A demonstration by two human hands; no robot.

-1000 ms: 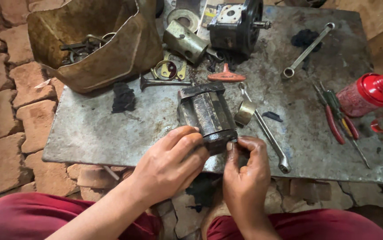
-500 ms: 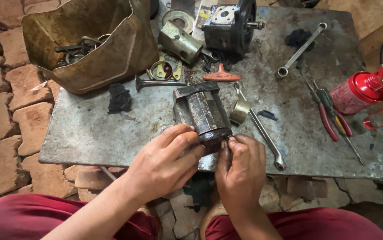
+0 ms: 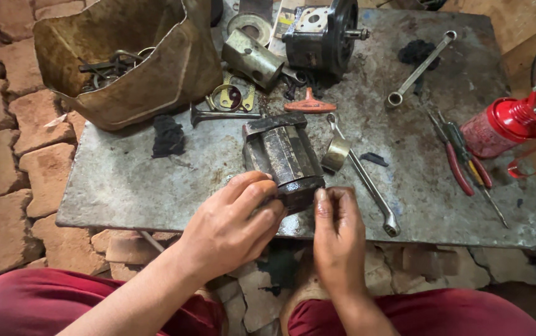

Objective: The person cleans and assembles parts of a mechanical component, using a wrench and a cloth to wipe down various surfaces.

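Observation:
A dark, greasy metal pump housing (image 3: 283, 155) lies on a scratched metal plate (image 3: 131, 186), its near end toward me. My left hand (image 3: 230, 227) wraps over that near end and grips the block. Just right of it, my right hand (image 3: 338, 233) has its fingertips pinched against the housing's near right corner; anything small between them is hidden. A short brass-coloured sleeve (image 3: 336, 154) and a long spanner (image 3: 367, 180) rest right beside the housing.
A worn leather bag of tools (image 3: 125, 62) stands back left. Behind the housing lie a metal cylinder (image 3: 252, 58), a black pump body (image 3: 324, 34), a gasket (image 3: 230, 98) and an orange-handled tool (image 3: 310, 104). Right: second spanner (image 3: 420, 68), red pliers (image 3: 458, 158), red oil can (image 3: 501, 127). Bricks surround the plate.
Both hands stay on the housing's near end. The right hand's fingers have shifted slightly against the corner; the housing has not moved on the plate.

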